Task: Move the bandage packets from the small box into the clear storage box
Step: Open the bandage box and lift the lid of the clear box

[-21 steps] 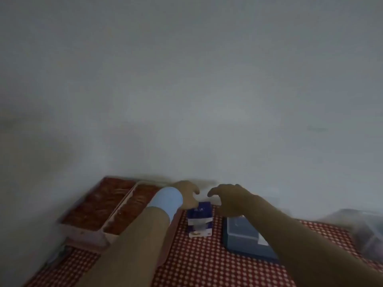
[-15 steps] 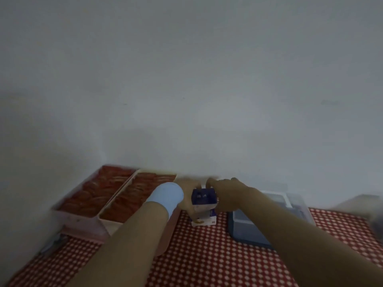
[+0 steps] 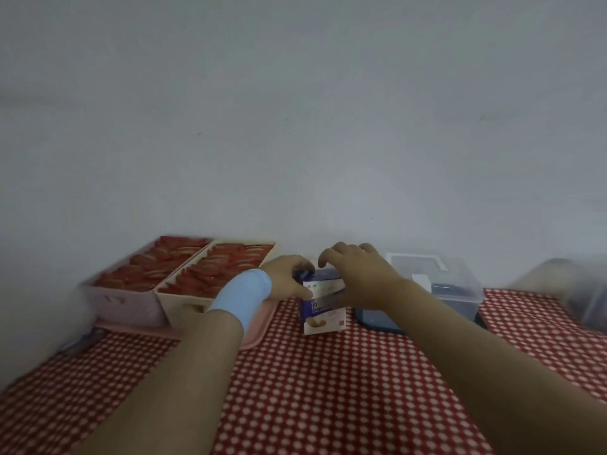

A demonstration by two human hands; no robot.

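A small blue and white box point(image 3: 323, 315) stands upright on the red checked tablecloth point(image 3: 312, 389), near the wall. My left hand point(image 3: 289, 279), with a light blue band on its wrist, grips the box's upper left side. From the right, my right hand point(image 3: 356, 277) holds the box's top, fingers curled over its upper edge. The clear storage box point(image 3: 456, 285) stands just right of the small box, with a white handle on top and dark contents inside. No bandage packets are visible.
Two trays of red packets, one pink point(image 3: 131, 303) and one cream point(image 3: 184, 298), sit on a pink board at the back left. A dark blue lid point(image 3: 374, 318) lies in front of the clear box. Another clear container point(image 3: 578, 290) is at the far right. A wall stands close behind.
The view has tilted down and both hands have closed on the small box; the right hand has come from hovering beside it to curling over its top.
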